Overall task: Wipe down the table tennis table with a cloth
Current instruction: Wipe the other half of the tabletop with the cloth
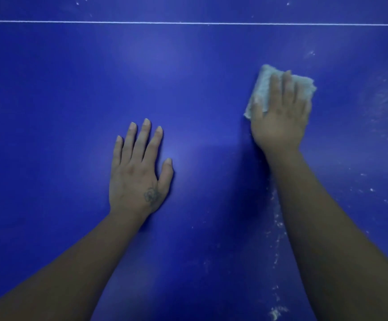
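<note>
**Head view, looking down on the blue table tennis table (53, 93).** A pale folded cloth (261, 89) is shown in the upper right of the frame, lying on the table surface and pressed flat under the right hand (281, 114). The fingers are laid out straight over the cloth and are not curled round it, so it is held by downward pressure alone. The left hand (137, 174) is seen at centre frame, spread flat with its palm on the bare surface, and nothing is held in it. A thin white line (188, 23) is drawn across the top of the frame. White dust (387, 107) is scattered along the right edge of the frame. A trail of crumbs (277, 218) runs down beside the right forearm towards the lower right. The left and centre of the frame appear largely clean.

**Risks, as judged from this position.** Since the cloth is pressed rather than gripped, it may be bunched up or left behind if a stroke is made quickly or the pressure is eased. The crumb trail may be missed, being partly hidden by the forearm, or smeared by the forearm itself. Dust may be carried onto the cleaner-looking centre if a stroke is directed towards the left of the frame. Palm marks may be left there by the bare left hand.
</note>
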Available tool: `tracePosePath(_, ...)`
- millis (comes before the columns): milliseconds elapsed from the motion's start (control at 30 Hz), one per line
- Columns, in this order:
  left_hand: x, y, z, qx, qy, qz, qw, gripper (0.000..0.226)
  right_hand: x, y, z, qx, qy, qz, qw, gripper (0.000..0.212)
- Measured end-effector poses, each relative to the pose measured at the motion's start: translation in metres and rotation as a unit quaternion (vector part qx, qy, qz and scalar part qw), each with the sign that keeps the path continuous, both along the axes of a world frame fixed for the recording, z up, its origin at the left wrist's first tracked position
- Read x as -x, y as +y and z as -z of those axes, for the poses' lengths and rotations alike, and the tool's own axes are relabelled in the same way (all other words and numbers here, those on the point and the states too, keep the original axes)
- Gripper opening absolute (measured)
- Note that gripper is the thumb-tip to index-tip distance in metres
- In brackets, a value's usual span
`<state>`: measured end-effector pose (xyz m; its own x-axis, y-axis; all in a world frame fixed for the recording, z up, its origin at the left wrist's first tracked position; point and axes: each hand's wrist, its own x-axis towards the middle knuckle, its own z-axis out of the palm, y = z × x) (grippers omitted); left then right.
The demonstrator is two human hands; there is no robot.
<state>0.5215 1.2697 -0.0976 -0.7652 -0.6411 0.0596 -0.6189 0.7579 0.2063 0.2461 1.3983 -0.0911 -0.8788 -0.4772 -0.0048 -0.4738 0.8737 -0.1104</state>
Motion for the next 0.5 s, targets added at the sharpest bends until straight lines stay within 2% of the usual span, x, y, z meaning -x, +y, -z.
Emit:
tracePosePath(67,0.001,0.002,-0.003,-0.001,0.0,-0.001,1.0,0.065,-0.018,-0.006,-0.003,0.016,-0.011,0.055,0.998,0.068)
tracePosePath(100,0.003,0.002,-0.005,-0.001,-0.001,-0.003,1.0,0.063,-0.04,-0.015,-0.005,0.006,-0.008,0.038,0.999,0.068)
tracePosePath(200,0.003,0.002,-0.007,0.002,-0.004,-0.002,1.0,0.061,-0.111,-0.018,-0.006,0.006,-0.011,-0.13,0.991,0.068)
tracePosePath(267,0.003,0.001,-0.007,0.006,-0.01,0.002,1.0,0.061,-0.121,0.004,-0.004,0.02,-0.013,-0.195,0.981,0.065)
tracePosePath(333,0.002,0.002,-0.006,0.012,-0.01,0.002,1.0,0.061,-0.099,0.032,-0.003,0.007,0.0,-0.161,0.987,0.064)
tracePosePath(400,0.002,0.002,-0.005,0.014,-0.008,0.001,1.0,0.061,-0.074,0.051,-0.004,-0.017,0.006,-0.056,0.998,0.065)
tracePosePath(467,0.003,0.002,-0.006,0.011,-0.012,0.0,1.0,0.062,-0.076,0.045,-0.006,-0.015,0.001,0.033,0.999,0.067)
tracePosePath(500,0.003,0.003,-0.006,0.01,-0.014,0.0,1.0,0.062,-0.091,0.034,-0.008,-0.016,0.001,0.04,0.999,0.068)
